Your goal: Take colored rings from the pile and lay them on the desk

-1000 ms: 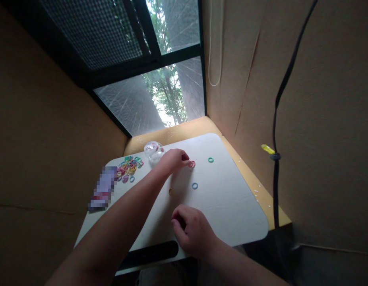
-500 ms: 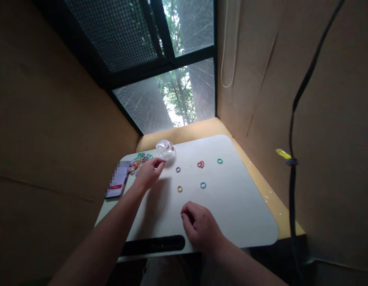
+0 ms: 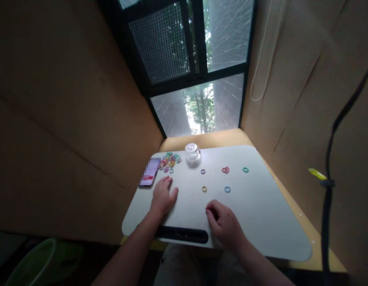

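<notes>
My left hand (image 3: pixel 164 195) lies palm down on the left part of the white table (image 3: pixel 255 222), open, with thumb and fingers apart. Just beyond its fingertips is a pile of small coloured elastic bands (image 3: pixel 171 159). My right hand (image 3: pixel 225 223) rests near the front edge, curled into a loose fist; nothing shows in it. Ahead of it lie separate rings: a purple band (image 3: pixel 203 171), a yellow band (image 3: pixel 204 189), a blue band (image 3: pixel 227 189), a cluster of red bands (image 3: pixel 225 170) and a green band (image 3: pixel 245 169). A clear jar (image 3: pixel 193 155) stands at the back.
A phone (image 3: pixel 150 172) lies at the table's left edge. A black slotted strip (image 3: pixel 182 234) runs along the front. Brown walls flank the table, with a window (image 3: pixel 198 107) behind. A dark cable (image 3: pixel 327 198) hangs at right, and a green basket (image 3: pixel 31 264) stands low at left.
My left hand has drawn back from beside the jar toward me and gone from pinched fingers to open. My right hand stays curled in place. The camera view has swung left.
</notes>
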Action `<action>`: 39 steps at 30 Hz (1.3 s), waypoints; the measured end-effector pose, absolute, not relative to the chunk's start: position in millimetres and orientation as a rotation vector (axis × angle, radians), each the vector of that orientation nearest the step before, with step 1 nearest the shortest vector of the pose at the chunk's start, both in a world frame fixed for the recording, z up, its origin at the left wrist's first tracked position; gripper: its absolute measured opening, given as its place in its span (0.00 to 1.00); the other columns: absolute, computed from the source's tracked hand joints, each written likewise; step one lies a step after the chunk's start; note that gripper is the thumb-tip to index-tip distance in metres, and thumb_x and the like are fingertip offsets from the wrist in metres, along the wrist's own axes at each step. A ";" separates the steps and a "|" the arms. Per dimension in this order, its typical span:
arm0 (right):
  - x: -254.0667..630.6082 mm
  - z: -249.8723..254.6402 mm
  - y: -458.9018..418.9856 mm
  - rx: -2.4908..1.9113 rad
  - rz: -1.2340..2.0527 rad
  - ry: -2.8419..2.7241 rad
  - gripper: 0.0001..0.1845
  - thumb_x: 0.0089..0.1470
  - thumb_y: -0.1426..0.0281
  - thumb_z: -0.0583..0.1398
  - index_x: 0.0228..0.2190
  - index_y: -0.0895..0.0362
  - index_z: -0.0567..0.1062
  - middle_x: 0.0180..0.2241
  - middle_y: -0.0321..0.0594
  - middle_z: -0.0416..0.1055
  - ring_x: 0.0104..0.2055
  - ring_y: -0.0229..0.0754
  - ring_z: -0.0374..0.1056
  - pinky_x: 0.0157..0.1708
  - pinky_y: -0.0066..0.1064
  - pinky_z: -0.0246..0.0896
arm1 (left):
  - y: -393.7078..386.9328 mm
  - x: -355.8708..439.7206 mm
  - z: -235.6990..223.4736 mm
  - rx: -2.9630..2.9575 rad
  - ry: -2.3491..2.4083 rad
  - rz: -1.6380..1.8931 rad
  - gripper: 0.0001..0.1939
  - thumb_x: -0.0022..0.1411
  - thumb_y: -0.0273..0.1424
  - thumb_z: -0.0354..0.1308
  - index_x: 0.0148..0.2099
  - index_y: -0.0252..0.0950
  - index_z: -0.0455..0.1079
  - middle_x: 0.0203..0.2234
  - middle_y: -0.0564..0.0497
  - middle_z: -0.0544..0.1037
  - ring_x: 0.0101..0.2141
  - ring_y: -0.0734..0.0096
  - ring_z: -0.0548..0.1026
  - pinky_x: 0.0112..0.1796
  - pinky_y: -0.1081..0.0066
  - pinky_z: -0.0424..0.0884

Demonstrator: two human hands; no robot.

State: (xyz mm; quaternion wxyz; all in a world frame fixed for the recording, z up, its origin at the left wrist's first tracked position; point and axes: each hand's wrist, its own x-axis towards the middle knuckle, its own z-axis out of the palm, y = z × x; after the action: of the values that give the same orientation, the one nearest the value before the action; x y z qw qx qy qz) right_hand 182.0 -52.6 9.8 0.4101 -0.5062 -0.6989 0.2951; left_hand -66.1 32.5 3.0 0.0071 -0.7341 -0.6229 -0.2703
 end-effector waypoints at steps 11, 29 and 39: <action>180.9 3.7 -50.9 -1.312 0.659 -1.811 0.06 0.55 0.68 0.53 0.27 0.55 0.66 0.22 0.34 0.64 0.25 0.37 0.60 0.28 0.28 0.52 | 99.6 -81.2 19.6 -2.244 -2.099 -0.944 0.28 0.55 0.38 0.57 0.56 0.32 0.63 0.58 0.38 0.59 0.58 0.57 0.60 0.57 0.62 0.59; 180.2 3.2 -49.2 -1.332 0.617 -1.831 0.06 0.54 0.68 0.53 0.27 0.55 0.66 0.22 0.33 0.63 0.24 0.36 0.59 0.27 0.28 0.51 | 126.3 -92.5 29.2 -2.364 -2.069 -1.048 0.18 0.54 0.30 0.57 0.48 0.34 0.72 0.47 0.41 0.75 0.47 0.62 0.72 0.50 0.65 0.65; 180.5 1.2 -48.6 -1.323 0.571 -1.827 0.06 0.54 0.69 0.52 0.27 0.55 0.66 0.21 0.33 0.63 0.24 0.36 0.59 0.27 0.27 0.51 | 87.0 -82.3 33.7 -2.087 -2.224 -2.281 0.20 0.47 0.37 0.64 0.43 0.33 0.76 0.43 0.43 0.78 0.42 0.65 0.75 0.44 0.67 0.70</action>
State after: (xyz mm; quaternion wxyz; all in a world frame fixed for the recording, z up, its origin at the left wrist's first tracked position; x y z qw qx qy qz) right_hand 180.5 -48.6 1.2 0.3964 -0.5219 -0.7210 0.2252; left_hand -82.3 87.0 33.7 -0.3274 -0.5178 -0.5518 -0.5658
